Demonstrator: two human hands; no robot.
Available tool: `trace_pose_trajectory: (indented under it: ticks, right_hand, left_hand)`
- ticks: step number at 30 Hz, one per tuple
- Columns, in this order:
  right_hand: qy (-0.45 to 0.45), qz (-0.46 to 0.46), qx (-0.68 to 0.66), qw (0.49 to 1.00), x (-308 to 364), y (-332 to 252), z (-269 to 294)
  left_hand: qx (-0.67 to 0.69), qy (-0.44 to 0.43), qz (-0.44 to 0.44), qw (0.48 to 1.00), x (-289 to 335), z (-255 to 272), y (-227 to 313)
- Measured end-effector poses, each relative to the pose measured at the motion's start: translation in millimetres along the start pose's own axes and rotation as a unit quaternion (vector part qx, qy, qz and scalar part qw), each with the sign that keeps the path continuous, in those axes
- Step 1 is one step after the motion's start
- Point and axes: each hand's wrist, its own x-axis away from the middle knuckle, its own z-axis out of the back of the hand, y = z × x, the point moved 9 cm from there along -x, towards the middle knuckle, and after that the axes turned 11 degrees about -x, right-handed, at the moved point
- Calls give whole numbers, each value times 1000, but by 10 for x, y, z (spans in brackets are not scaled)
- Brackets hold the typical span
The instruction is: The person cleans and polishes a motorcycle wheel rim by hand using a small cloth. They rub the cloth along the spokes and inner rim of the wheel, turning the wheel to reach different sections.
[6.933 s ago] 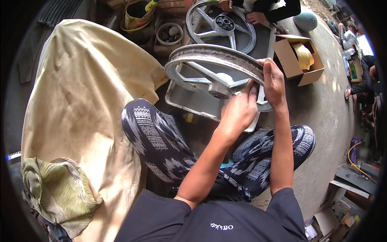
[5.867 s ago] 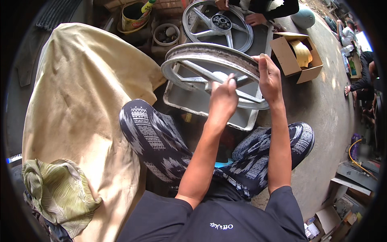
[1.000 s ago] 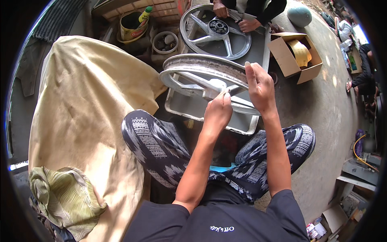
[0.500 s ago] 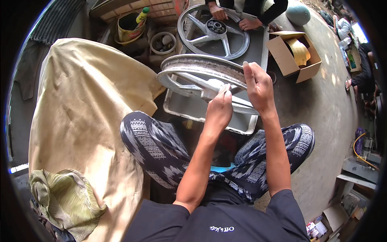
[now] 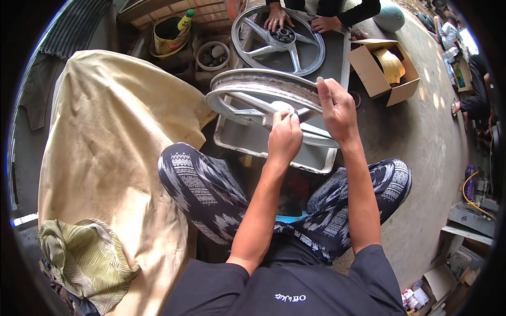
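A grey spoked wheel rim [image 5: 247, 87] stands tilted over a shallow metal tray [image 5: 274, 150] in front of my knees. My right hand [image 5: 337, 108] grips the rim's near right edge, thumb up along it. My left hand [image 5: 284, 137] is closed on a small pale piece, probably sandpaper, pressed against a spoke near the hub. My patterned trouser legs frame the tray on both sides.
A second spoked wheel [image 5: 279, 39] lies farther back, with another person's hands [image 5: 298, 21] on it. An open cardboard box [image 5: 382, 71] sits to the right, a yellow tin [image 5: 168, 37] and a small bowl [image 5: 213, 55] at back left. A large beige cloth [image 5: 110, 158] covers the left side.
Over several seconds my left hand has shifted along the spokes toward the hub while my right hand keeps its grip. The rim has turned a little.
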Motion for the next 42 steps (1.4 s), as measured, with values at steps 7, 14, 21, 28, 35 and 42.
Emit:
trace_pose_trajectory:
  ticks: [7,14,21,28,35,42]
  right_hand:
    - [9,11,-8,1000,-2,-59,-52]
    - [13,8,-1,1000,14,-16,-16]
    - [1,5,8,1000,-13,-47,-11]
    - [6,12,10,1000,21,-55,-45]
    - [2,19,15,1000,-9,-55,-22]
    - [-1,13,9,1000,4,-82,-76]
  left_hand:
    - [76,29,26,996,129,44,-34]
    - [25,52,-85,995,223,179,298]
    - [7,10,-33,999,184,171,255]
    - [29,-16,20,999,123,131,155]
    - [19,-51,62,997,121,112,138]
    - [44,-47,74,995,157,110,13]
